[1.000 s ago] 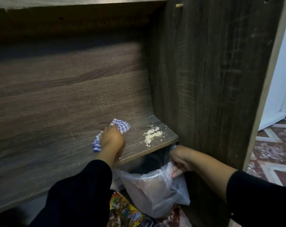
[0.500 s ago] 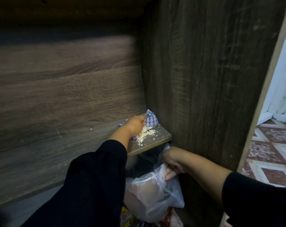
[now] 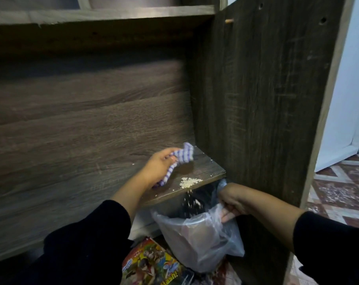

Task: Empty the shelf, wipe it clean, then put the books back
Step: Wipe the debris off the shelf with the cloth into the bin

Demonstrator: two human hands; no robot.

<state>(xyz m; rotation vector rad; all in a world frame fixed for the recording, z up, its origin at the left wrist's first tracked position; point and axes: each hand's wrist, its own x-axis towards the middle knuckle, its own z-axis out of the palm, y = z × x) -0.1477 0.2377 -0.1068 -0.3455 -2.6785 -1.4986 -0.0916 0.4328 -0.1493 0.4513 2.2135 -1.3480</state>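
Two hands are sharing this step, and I am judging it the tail of the wiping stage. My left hand (image 3: 161,164) is closed around a bunched blue-and-white checked cloth (image 3: 179,158), which is sitting on the dark wood-grain shelf board (image 3: 76,173) near its back right corner. My right hand (image 3: 232,200) is pinching the rim of a clear, thin plastic bag (image 3: 197,241) and holding its mouth open just under the board's front edge, beside the dark upright side panel (image 3: 267,112). A small heap of pale crumbs (image 3: 188,181) is lying at the very front lip, and some grains are falling toward the bag's mouth.

To do this well, I am thinking short, low strokes are best: cloth flat on the wood, pushing straight at the front edge rather than flicking, since light grains would scatter. I am also judging that the bag's mouth should sit close against the underside of the edge, directly below the heap, and be spread wide; a slack rim could let crumbs slip past to the floor.

No books are standing on the shelf. A brightly coloured glossy magazine or comic (image 3: 152,264) is lying below, partly under the bag, so stray crumbs could be landing on it.
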